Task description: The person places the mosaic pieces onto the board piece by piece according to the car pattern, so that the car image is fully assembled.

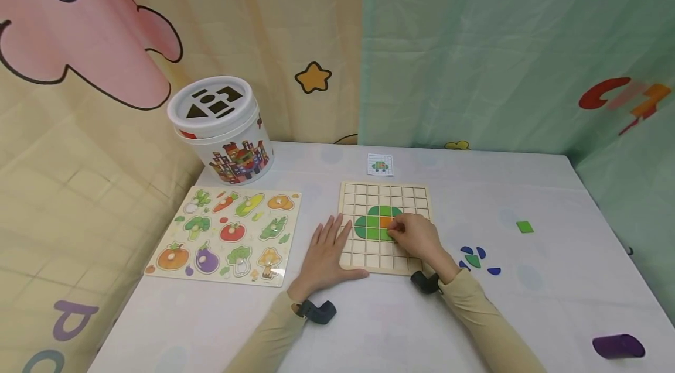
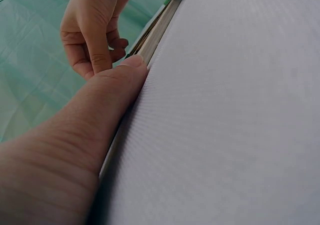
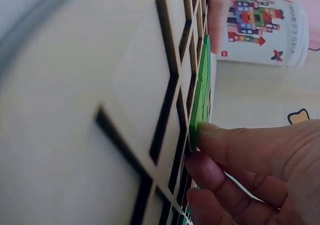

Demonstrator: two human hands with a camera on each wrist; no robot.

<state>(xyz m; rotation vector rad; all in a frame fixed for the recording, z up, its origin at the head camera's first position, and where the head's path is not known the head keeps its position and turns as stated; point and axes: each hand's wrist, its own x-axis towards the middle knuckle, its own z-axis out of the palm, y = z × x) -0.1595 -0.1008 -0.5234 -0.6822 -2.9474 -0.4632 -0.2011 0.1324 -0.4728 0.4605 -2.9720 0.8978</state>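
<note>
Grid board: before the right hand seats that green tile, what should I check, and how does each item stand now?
1. Grid board steadied by left hand, flat on its edge: ok.
2. Right hand fingertips on the green tile: ok.
3. Tile flush in its cell: cannot tell.
4. Pattern card in sight behind the board: ok.
5. Spare pieces lie beside the right forearm: ok.
</note>
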